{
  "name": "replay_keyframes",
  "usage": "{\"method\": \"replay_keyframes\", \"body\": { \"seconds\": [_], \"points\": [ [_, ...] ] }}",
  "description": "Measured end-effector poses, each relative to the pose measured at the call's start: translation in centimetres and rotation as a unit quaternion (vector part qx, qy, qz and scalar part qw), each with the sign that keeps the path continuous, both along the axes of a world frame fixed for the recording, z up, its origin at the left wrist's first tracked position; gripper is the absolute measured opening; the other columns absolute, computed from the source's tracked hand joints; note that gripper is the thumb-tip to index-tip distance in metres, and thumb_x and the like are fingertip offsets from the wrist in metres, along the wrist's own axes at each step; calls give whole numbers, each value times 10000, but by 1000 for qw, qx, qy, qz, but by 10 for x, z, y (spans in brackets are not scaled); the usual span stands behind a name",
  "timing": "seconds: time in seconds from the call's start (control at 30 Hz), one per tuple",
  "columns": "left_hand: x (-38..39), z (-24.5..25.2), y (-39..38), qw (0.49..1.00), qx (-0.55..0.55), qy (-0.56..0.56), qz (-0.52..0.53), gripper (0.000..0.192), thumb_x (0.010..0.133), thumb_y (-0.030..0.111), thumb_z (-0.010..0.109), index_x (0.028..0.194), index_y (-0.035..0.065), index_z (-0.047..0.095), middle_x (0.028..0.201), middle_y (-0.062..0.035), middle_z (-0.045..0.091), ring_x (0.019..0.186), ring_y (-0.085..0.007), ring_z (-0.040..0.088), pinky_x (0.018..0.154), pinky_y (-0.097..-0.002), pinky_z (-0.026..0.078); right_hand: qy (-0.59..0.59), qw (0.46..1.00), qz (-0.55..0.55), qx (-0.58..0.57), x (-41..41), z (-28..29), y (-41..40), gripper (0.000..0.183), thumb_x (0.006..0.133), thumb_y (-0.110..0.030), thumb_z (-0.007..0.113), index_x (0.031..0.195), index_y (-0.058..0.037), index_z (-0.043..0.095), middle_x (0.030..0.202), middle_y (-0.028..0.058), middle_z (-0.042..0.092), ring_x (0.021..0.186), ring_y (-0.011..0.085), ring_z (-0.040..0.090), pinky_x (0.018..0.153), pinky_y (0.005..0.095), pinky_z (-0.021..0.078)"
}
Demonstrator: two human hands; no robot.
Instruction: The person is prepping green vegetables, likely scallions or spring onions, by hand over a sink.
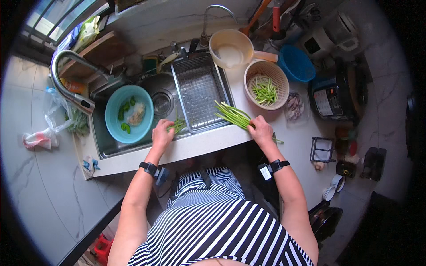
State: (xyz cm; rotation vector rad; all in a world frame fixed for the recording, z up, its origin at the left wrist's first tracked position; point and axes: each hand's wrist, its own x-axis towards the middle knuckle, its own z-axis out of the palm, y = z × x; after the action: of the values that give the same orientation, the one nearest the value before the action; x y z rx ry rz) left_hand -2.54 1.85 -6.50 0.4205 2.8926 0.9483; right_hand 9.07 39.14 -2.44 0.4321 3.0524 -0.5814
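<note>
My right hand (261,131) grips a bunch of long green stems (234,114), which look like garlic scapes, at the counter's front edge. Their far ends point left over the corner of the wire basket (203,89) in the sink. Over the sink's front rim, my left hand (163,133) has its fingers closed around a small bundle of thin green stem pieces (179,124). Cut green stems (265,91) lie in a beige colander (248,84) beyond my right hand. Left of my left hand, a turquoise basin (111,123) holds green pepper pieces and something pale.
A steel faucet (71,96) arches over the sink's left side. Behind the colander stand a handled plastic strainer bowl (229,36) and a blue basin (294,63). A clear tray of purplish food (295,105) and a black cooker (332,96) are at right. A cloth (90,165) lies front left.
</note>
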Motion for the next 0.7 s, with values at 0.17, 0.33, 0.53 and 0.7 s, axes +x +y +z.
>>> {"method": "replay_keyframes", "body": {
  "seconds": [0.17, 0.33, 0.53, 0.7],
  "points": [
    [0, 6, 9, 998, 11, -62, 12, 109, 746, 166, 612, 784, 67, 635, 903, -88, 606, 828, -292, 609, 711, -378, 482, 32, 999, -6, -6, 2, -14, 4, 62, 751, -156, 630, 793, -113, 619, 813, 61, 552, 752, 290, 601, 649, 418, 485],
    [4, 9, 10, 997, 26, -77, 16, 126, 761, 182, 609, 754, 57, 625, 856, -90, 594, 756, -278, 606, 675, -380, 479, 37, 999, -11, -5, -4, -18, 2, 62, 749, -163, 633, 788, -118, 619, 815, 66, 555, 740, 292, 601, 649, 421, 485],
    [6, 19, 17, 995, 28, -96, 2, 164, 767, 195, 632, 733, 35, 619, 815, -97, 580, 698, -244, 600, 640, -356, 470, 69, 997, -16, -13, -11, -20, -5, 52, 747, -153, 625, 784, -116, 625, 812, 73, 553, 717, 302, 599, 641, 424, 484],
    [8, 25, 26, 992, 79, -96, -19, 156, 775, 173, 634, 733, 24, 622, 782, -101, 571, 658, -225, 585, 624, -339, 463, 67, 998, -7, -13, -17, -26, -5, 49, 751, -153, 618, 764, -106, 616, 803, 78, 551, 694, 313, 593, 634, 435, 481]
  ]
}}
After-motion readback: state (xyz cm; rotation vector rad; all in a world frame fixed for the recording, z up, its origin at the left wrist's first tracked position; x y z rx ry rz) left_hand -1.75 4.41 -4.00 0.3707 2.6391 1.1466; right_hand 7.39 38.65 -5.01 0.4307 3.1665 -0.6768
